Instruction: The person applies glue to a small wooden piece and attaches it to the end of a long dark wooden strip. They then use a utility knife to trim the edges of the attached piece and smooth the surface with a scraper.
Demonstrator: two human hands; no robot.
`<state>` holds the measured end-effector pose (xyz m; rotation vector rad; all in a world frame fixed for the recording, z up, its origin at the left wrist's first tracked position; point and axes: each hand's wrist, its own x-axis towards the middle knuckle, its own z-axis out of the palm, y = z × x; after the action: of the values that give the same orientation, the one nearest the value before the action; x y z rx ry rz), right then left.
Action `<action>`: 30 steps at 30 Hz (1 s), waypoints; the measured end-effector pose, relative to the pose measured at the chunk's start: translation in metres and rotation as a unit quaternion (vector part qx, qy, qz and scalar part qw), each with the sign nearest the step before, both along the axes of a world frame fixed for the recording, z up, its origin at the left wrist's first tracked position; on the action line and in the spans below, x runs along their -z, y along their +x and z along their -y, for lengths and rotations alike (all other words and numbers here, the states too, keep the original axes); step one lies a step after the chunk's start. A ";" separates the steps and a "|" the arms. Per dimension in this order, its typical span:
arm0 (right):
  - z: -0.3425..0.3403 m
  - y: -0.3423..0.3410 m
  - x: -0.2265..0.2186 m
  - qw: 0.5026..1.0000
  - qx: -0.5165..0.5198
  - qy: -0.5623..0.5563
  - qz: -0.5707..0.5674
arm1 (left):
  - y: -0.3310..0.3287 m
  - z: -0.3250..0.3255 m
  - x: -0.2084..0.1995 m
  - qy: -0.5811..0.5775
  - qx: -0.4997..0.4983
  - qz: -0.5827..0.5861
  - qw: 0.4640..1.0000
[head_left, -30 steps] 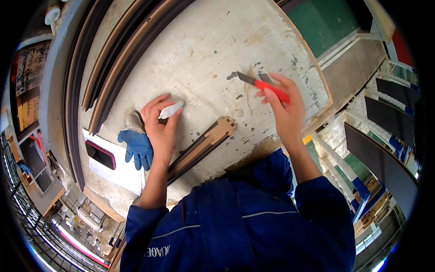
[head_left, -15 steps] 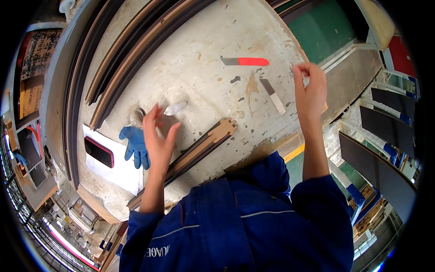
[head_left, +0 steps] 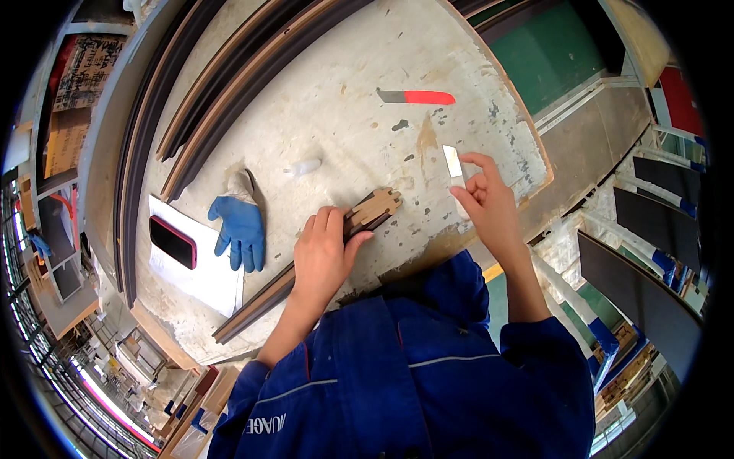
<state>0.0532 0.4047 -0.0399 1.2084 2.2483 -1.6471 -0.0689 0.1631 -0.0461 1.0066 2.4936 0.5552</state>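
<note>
My left hand (head_left: 321, 249) lies over a short bundle of dark-edged wooden moulding strips (head_left: 376, 208), its fingers wrapped round them near their notched end. The strips slant across the near side of the worktable (head_left: 344, 99). Between the thumb and fingers of my right hand (head_left: 491, 205) is a white-handled knife (head_left: 453, 162), its flat blade tilted up and catching the light. My palm partly hides the handle. Farther off lies a knife with a red handle (head_left: 428, 97) and a grey blade. A small white bottle (head_left: 304, 167) rests on its side beyond my left hand.
At left, a blue-and-white work glove (head_left: 241, 229) lies partly over white paper (head_left: 210, 283), with a red-edged phone (head_left: 173, 242) on the paper. Long dark mouldings (head_left: 222, 99) run along the far left. Dark panels on a rack (head_left: 642, 279) stand at right, beyond the table's edge.
My right hand has come down and left and picked up the white-handled knife from the table. My left hand has moved right and closed over the moulding strips.
</note>
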 end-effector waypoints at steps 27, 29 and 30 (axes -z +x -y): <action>0.048 0.027 -0.123 0.935 0.000 -0.294 -0.197 | 0.018 0.032 -0.136 0.023 0.104 0.323 0.940; 0.056 0.030 -0.134 0.931 -0.019 -0.318 -0.181 | 0.022 0.033 -0.137 0.038 0.093 0.324 0.941; 0.061 0.029 -0.139 0.932 -0.018 -0.318 -0.175 | 0.023 0.033 -0.137 0.036 0.095 0.324 0.941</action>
<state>0.0826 0.3432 0.0995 0.7467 1.6163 -2.4530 -0.0456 0.1301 0.0910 0.8911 1.7878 0.7712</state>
